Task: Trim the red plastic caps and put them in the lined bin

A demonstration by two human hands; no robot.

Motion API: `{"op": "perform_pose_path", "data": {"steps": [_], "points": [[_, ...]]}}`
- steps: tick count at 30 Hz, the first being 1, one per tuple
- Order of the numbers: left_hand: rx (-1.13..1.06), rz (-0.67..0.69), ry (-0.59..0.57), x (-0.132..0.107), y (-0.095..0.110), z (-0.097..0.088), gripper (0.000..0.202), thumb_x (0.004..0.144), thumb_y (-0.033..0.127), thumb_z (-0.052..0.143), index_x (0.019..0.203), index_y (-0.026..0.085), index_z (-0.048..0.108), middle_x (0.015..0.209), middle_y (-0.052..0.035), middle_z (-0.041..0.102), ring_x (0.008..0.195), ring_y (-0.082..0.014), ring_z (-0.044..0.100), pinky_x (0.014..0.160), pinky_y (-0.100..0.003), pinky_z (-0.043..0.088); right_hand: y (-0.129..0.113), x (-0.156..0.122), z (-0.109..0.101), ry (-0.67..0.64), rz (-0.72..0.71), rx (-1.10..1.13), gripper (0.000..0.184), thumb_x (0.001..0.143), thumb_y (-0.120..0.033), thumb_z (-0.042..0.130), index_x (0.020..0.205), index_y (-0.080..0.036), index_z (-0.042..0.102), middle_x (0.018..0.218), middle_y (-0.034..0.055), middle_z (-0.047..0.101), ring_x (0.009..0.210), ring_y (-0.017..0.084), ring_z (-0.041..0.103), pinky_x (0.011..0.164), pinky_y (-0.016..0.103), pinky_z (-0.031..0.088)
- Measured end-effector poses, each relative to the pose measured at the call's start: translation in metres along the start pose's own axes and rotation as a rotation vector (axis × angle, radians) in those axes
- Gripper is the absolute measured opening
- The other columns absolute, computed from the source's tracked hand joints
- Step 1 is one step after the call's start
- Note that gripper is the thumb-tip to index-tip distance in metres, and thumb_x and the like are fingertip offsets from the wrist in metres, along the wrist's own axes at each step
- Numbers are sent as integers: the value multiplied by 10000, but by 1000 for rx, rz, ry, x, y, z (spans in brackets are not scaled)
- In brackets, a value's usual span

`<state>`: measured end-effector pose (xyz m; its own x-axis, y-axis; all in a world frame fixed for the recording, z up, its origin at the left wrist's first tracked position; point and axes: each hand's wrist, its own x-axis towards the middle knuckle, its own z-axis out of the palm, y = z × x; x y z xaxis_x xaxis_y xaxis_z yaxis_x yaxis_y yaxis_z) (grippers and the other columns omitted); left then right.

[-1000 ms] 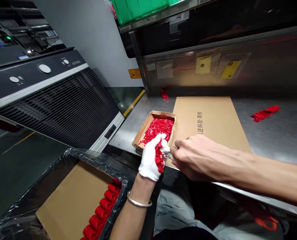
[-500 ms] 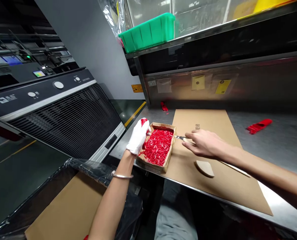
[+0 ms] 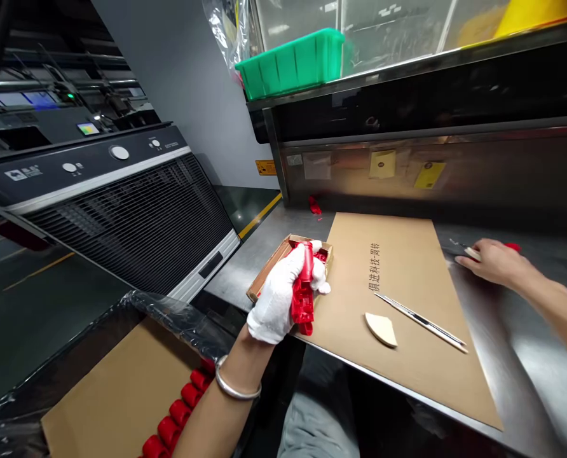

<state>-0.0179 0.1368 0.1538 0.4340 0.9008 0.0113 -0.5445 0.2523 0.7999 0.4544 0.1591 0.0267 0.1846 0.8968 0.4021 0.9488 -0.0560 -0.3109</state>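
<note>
My gloved left hand [image 3: 276, 296] is closed round a red plastic part [image 3: 304, 289], held upright over the near end of a small cardboard box [image 3: 270, 270] of red scraps. My bare right hand [image 3: 491, 262] is stretched far right on the steel table, fingers curled over another red plastic part [image 3: 512, 246], which shows only at its far tip. A thin metal blade tool [image 3: 421, 320] lies loose on the brown cardboard sheet [image 3: 407, 254], beside a small beige scrap [image 3: 381, 329].
A large machine with a vented panel [image 3: 121, 203] stands to the left. A green bin [image 3: 293, 63] sits on the shelf above. Below left, a plastic-lined carton [image 3: 121, 394] holds a row of red parts [image 3: 178, 413]. A small red scrap [image 3: 314, 205] lies by the back wall.
My right hand put the blade tool down on the cardboard sheet and reached right to the red part. My left hand came back over the box, still holding its red part.
</note>
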Motion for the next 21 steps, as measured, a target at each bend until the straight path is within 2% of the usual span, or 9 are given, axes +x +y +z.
{"op": "perform_pose_path", "data": {"steps": [4,6,8,10,12,15,18,20,21], "points": [[59,-28,17,5,-6,6,316,949,453,567,959,144,633,639,34,464,566,-93,436,608,-234,464,15,-10,14,37,52,55,425,914,-559,585,676,-208,554,518,-53,411,473,119,446,570,303,401],[181,-47,33,13,-19,7,349,913,490,602,807,159,575,637,33,475,547,-91,461,589,-235,463,12,-18,13,44,58,107,389,948,-508,581,725,-189,570,577,-63,453,514,90,467,568,249,428],[433,-36,77,23,-43,5,348,922,491,562,767,183,508,695,11,536,554,-101,516,584,-248,479,0,-28,7,49,70,163,371,980,-481,549,772,-178,597,638,-49,508,557,86,507,571,231,445],[738,15,140,36,-74,1,261,951,436,485,843,200,507,813,-30,609,629,-137,596,636,-292,525,-21,-39,-4,52,95,225,352,990,-477,525,859,-170,639,699,-26,566,613,104,563,598,245,468],[869,37,157,49,-106,-4,171,924,360,527,868,199,546,850,-71,643,762,-202,651,769,-376,549,-51,-53,-16,60,117,309,346,942,-499,583,960,-165,669,807,20,658,709,148,626,653,281,500],[956,94,201,66,-140,-12,57,857,245,603,858,188,608,906,-139,672,1043,-318,632,1027,-512,429,-102,-83,-38,19,95,489,404,920,-514,600,1143,-180,639,1037,94,723,782,190,666,693,321,547],[994,142,232,72,-149,-14,92,844,188,600,914,156,651,1036,-204,675,1239,-400,533,1136,-606,256,-148,-116,-60,-35,67,632,346,964,-472,553,1195,-216,585,1274,119,658,755,159,659,708,320,577],[987,171,221,64,-144,-9,135,843,200,625,960,153,671,1157,-212,656,1329,-403,458,1171,-594,211,-172,-135,-71,-67,52,775,284,964,-418,578,1184,-238,574,1367,117,604,787,155,664,699,298,578],[993,192,210,56,-139,-3,165,854,227,633,1000,163,676,1202,-196,649,1343,-382,453,1178,-564,232,-181,-142,-75,-89,39,833,258,963,-382,591,1184,-250,573,1390,109,589,823,157,670,712,288,578]]}}
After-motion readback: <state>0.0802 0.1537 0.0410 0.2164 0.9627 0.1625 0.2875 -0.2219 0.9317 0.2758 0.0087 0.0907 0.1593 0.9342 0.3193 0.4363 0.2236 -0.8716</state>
